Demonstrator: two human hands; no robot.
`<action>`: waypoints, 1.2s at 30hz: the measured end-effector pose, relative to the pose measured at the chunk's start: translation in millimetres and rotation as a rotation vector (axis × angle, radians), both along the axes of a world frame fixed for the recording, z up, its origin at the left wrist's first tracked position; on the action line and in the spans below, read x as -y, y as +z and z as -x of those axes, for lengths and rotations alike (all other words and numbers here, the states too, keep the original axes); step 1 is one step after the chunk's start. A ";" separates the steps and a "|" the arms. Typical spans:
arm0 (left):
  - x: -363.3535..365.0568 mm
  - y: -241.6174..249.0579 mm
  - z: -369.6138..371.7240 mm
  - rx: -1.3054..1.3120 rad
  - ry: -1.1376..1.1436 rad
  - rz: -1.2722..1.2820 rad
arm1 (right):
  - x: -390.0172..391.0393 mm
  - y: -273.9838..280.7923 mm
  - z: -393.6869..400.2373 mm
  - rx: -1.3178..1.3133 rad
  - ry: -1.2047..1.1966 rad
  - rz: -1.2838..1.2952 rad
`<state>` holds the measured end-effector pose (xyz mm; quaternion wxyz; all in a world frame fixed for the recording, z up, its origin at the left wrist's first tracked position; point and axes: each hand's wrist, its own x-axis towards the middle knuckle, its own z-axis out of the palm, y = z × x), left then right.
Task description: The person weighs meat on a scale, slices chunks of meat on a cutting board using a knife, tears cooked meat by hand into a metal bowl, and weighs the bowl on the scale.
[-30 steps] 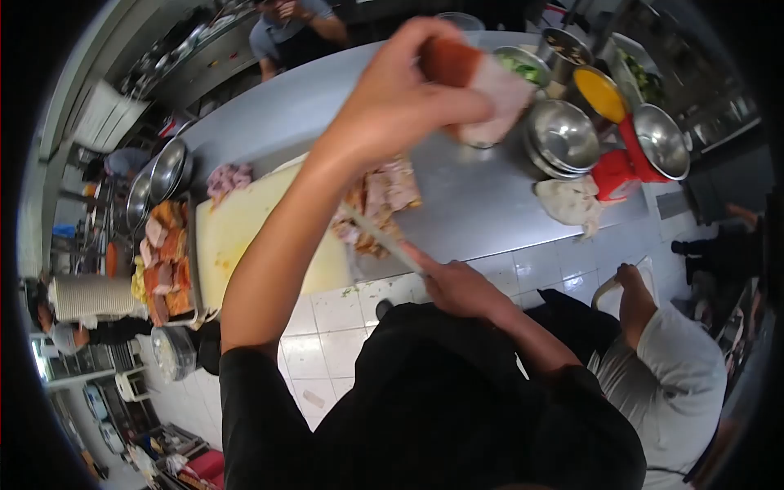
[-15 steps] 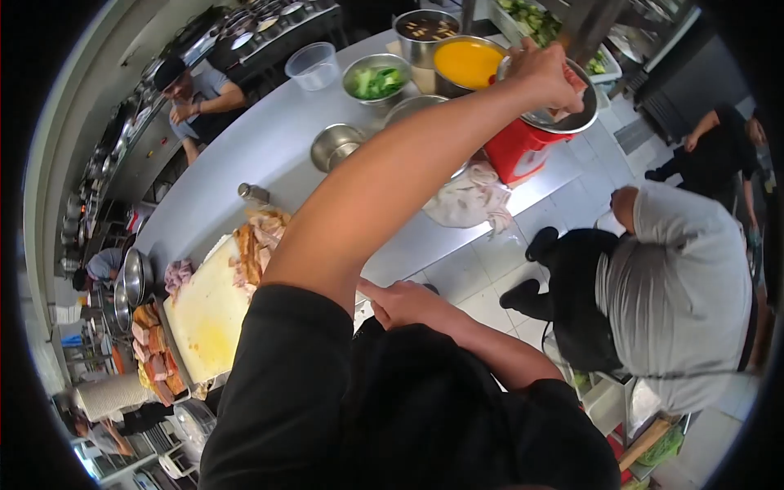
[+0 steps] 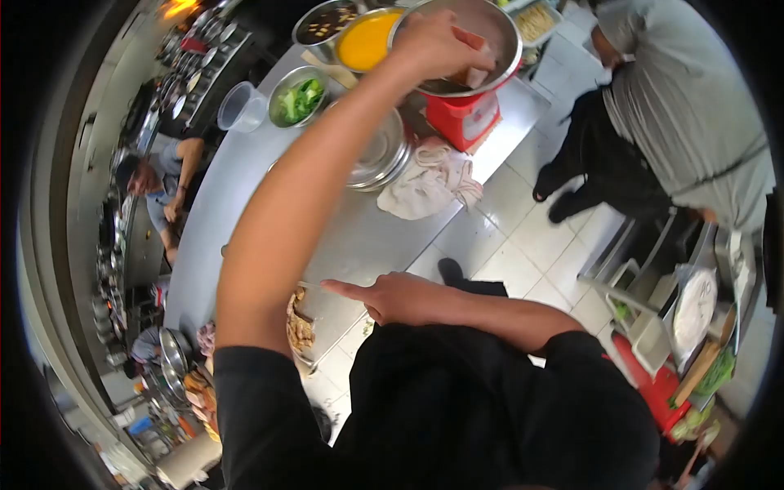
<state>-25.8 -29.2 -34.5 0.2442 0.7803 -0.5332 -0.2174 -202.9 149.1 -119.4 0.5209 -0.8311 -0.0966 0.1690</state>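
The long curved stainless-steel worktop (image 3: 359, 237) carries everything within arm's reach, so the person can work from 1 standing spot. At its far end a wide shiny steel bowl (image 3: 490, 33) sits on top of a red plastic kitchen scale (image 3: 465, 118), a placing that suits weighing what goes in. Beside the scale lie a crumpled off-white cloth (image 3: 429, 184) and a stack of empty steel bowls (image 3: 380, 155); further along stand a steel pot of orange-yellow sauce (image 3: 363, 41) and a small steel bowl of green vegetables (image 3: 298, 98).

The left hand (image 3: 437, 45) reaches out over the wide bowl, fingers curled down around a pale pinkish piece of meat (image 3: 476, 76) held inside the bowl. The right hand (image 3: 400, 296) hangs near the body above the worktop's edge, loosely closed with the forefinger pointing out; whether it grips anything cannot be told.
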 end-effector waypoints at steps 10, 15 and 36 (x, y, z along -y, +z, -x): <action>-37.1 43.4 -12.7 0.505 -0.408 0.181 | 11.1 -4.3 3.3 -0.008 -0.015 -0.049; -40.4 38.6 -22.6 0.501 -0.466 0.161 | 4.3 -21.9 8.4 0.114 -0.112 -0.057; -10.3 23.3 -14.5 0.573 -0.655 0.064 | 9.6 -34.2 27.9 0.124 -0.184 -0.058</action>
